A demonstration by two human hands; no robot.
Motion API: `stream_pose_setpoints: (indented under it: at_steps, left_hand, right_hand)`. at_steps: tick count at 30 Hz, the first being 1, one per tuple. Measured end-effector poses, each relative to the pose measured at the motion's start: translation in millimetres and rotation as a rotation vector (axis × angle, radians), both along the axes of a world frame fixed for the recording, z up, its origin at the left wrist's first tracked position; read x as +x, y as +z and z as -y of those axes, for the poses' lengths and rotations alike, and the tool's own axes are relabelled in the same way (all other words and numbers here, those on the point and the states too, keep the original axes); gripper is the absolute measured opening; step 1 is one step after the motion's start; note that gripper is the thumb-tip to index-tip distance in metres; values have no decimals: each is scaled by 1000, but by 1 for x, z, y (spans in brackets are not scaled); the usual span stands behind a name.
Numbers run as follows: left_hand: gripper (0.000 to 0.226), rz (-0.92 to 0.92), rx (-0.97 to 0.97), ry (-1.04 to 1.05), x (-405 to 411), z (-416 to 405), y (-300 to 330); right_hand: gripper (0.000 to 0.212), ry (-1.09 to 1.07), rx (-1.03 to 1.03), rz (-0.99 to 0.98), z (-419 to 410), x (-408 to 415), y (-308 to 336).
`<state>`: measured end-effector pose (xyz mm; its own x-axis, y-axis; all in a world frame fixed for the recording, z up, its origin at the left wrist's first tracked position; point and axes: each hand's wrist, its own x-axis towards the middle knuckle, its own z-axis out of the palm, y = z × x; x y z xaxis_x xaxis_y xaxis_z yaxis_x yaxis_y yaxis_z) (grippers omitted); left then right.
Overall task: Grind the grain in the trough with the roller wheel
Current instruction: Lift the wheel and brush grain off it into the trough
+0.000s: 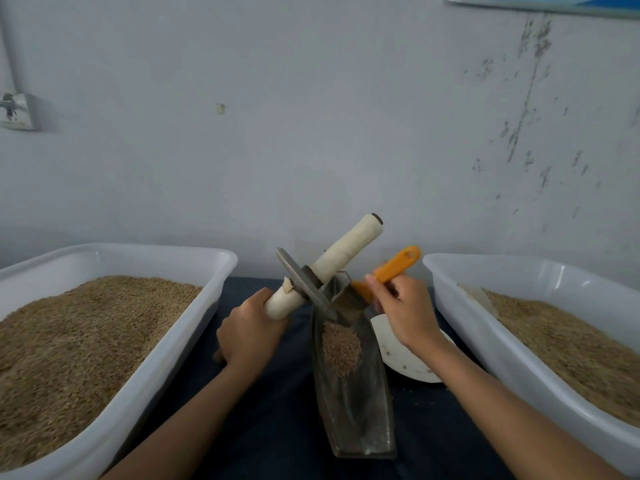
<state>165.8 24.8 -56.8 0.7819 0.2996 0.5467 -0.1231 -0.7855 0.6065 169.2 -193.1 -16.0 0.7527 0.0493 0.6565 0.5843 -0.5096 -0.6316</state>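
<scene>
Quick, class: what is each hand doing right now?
Left hand: grips the near handle of the roller wheel.
Right hand: holds the orange-handled brush over the trough.

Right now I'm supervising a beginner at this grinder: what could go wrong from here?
The wheel is tilted, gripped by the left hand alone on one handle; it could slip off the trough. The right hand works a brush close to the wheel's edge, so fingers could get pinched.
</scene>
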Motion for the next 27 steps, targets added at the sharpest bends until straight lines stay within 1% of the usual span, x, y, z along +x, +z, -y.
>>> stream_pose_setpoints:
  at_steps: [1, 3, 5, 6, 8, 10, 12, 14, 16, 18, 19, 20, 23, 25, 27]
  left_hand:
    - [25, -2, 0, 4, 0, 0, 0]
    - [25, -5, 1, 6, -1, 1, -1]
    - [25, -5, 3, 6, -1, 2, -2]
    - [26, -7, 7, 6, -2, 2, -2]
    - [26, -14, 20, 7, -2, 2, -3]
    - [26, -22, 32, 7, -1, 2, -4]
    - [25, -30, 28, 1, -1, 3, -4]
    - [25, -44, 18, -10, 0, 3, -5]
    - [24, -55, 23, -7, 0, 4, -5]
    - [22, -50, 43, 5, 1, 4, -6]
    - [22, -46, 49, 3, 1, 4, -6]
    - [23, -44, 51, -2, 2, 3, -6]
    - [19, -50, 52, -14, 0, 4, -6]
    - [18, -57, 58, -17, -1, 4, -5]
    - [19, -53, 71, -24, -1, 4, -5]
  right_hand:
    - [34, -18, 85, 25, 2, -1, 0]
    - [31, -49, 200, -15, 6, 0, -1]
    - [35, -103, 207, -86, 10, 3, -6]
    - [38, -142, 202, -91, 13, 3, -9]
    - [40, -227, 241, -46, 17, 3, -11]
    - [38, -225, 281, -6, 19, 2, -6]
    - [39, -156, 243, -36, 20, 1, -1]
    - [42, -181, 178, -57, 22, -2, 2]
    - [42, -274, 190, 17, 26, -6, 4]
    - [37, -303, 179, 149, 31, -15, 6]
    - [34, -295, 111, 189, 34, -19, 5]
    - [31, -278, 1, 191, 37, -22, 3]
    - [19, -215, -368, 95, 48, -31, -16]
    - [23, -215, -556, 144, 57, -35, -30]
    - [34, -233, -822, 137, 67, -37, -42]
